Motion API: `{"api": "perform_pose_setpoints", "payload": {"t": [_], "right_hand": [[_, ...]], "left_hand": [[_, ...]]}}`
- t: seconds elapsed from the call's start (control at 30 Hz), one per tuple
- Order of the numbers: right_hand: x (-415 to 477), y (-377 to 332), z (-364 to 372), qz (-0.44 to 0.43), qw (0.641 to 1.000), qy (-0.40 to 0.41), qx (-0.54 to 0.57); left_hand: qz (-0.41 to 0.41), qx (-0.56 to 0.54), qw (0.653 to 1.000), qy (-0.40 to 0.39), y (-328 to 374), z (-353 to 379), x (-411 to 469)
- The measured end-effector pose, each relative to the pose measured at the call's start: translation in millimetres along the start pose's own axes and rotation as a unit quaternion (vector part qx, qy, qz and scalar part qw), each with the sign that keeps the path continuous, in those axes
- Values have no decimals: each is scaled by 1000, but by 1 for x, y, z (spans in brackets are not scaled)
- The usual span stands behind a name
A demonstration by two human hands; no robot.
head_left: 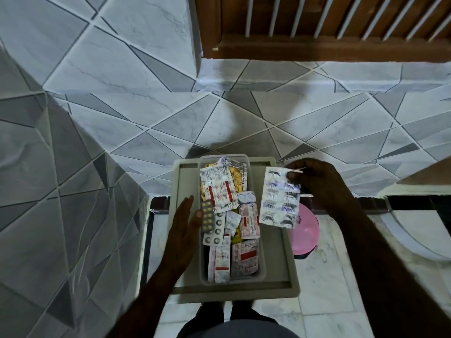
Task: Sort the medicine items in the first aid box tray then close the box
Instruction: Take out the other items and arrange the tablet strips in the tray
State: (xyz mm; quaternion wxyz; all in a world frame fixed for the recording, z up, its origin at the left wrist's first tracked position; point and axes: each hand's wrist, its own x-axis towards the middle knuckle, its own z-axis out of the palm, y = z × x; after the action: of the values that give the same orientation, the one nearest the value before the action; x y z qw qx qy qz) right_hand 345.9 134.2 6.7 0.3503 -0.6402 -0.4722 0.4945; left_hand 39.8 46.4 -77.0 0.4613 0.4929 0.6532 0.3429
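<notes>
A grey first aid box point(280, 264) stands open below me, with a clear inner tray point(261, 240) full of several blister strips and sachets. My right hand point(319, 184) pinches the top corner of a large silver blister strip point(279, 197), which hangs over the box's right side. My left hand point(183, 230) rests on the tray's left edge, its thumb and fingers holding a small strip of yellow pills point(208, 217). A red-and-white strip point(219, 191) lies on top of the pile in the tray.
The box sits on a ledge by a tiled wall point(97, 118). A pink round basin point(306, 230) lies on the marble floor to the right. A wooden slatted door point(317, 25) is at the top. My legs show at the bottom.
</notes>
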Motion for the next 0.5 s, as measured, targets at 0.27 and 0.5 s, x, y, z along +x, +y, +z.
{"api": "perform_pose_setpoints", "payload": {"t": [0.27,0.5], "right_hand": [[-22,-5,71,-14,996,-81,-21],[-41,36,113,-162,949,23,-269]], "left_hand": [[42,-32,998,-32,9,8,-10],[86,13,996,-31,8,23,-11]]}}
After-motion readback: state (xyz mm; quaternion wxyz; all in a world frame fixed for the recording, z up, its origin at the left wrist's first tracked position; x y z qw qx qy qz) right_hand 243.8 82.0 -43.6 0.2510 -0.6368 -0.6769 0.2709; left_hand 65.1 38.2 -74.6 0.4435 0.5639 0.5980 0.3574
